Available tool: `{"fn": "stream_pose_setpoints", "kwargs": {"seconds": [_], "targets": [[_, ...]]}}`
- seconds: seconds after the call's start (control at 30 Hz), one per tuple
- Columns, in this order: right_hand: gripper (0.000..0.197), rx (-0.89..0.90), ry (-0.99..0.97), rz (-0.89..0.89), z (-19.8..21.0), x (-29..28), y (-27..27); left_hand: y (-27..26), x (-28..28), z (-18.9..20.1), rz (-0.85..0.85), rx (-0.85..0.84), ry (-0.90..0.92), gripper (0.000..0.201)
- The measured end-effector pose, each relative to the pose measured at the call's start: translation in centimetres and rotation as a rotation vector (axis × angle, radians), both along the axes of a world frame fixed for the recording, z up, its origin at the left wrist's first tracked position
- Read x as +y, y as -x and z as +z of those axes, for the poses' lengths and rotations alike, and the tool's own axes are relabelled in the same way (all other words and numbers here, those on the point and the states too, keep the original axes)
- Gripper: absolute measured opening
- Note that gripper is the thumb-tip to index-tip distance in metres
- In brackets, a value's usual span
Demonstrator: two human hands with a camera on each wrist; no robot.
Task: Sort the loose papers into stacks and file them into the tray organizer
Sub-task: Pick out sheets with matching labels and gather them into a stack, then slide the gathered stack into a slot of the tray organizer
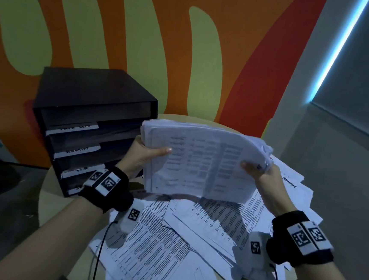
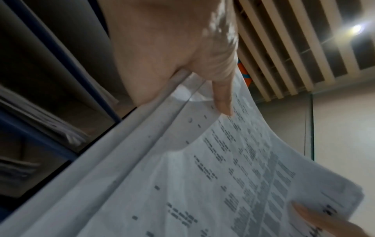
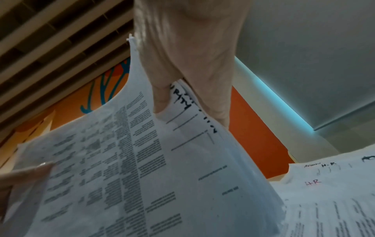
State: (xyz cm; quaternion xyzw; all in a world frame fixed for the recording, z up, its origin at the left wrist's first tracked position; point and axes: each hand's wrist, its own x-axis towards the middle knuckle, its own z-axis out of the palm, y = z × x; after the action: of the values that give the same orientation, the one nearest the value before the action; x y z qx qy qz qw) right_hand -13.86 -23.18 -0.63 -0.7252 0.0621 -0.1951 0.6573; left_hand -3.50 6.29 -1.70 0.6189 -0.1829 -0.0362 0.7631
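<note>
A thick stack of printed papers [image 1: 201, 161] is held up above the table, tilted toward me. My left hand [image 1: 146, 156] grips its left edge, thumb on the top sheet, and my right hand [image 1: 259, 171] grips its right edge the same way. The left wrist view shows the stack [image 2: 202, 176] pinched between thumb and fingers of the left hand [image 2: 182, 64]. In the right wrist view the right hand [image 3: 182, 72] clamps the stack [image 3: 142, 160]. The black tray organizer [image 1: 91, 127], with white labels on its shelves, stands just left of the stack.
Many loose printed sheets [image 1: 181, 240] lie spread over the round table [image 1: 46, 206] under and right of my hands. A painted orange and green wall [image 1: 143, 35] rises behind. Some sheets [image 3: 324, 192] bear handwritten "H.R".
</note>
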Motion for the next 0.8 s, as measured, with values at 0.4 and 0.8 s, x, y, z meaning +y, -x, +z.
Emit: {"fn": "stream_pose_setpoints", "kwargs": {"seconds": [0.4,0.8], "targets": [[0.005,0.133,0.205,0.007,-2.0,1.1,-0.9,0.3,2.0,-3.0,0.165,0.005,-0.4,0.036],[0.018,0.5,0.022,0.206,-1.9,2.7,-1.0,-1.3,12.9,5.1,1.09,-0.661,-1.175,0.04]]}}
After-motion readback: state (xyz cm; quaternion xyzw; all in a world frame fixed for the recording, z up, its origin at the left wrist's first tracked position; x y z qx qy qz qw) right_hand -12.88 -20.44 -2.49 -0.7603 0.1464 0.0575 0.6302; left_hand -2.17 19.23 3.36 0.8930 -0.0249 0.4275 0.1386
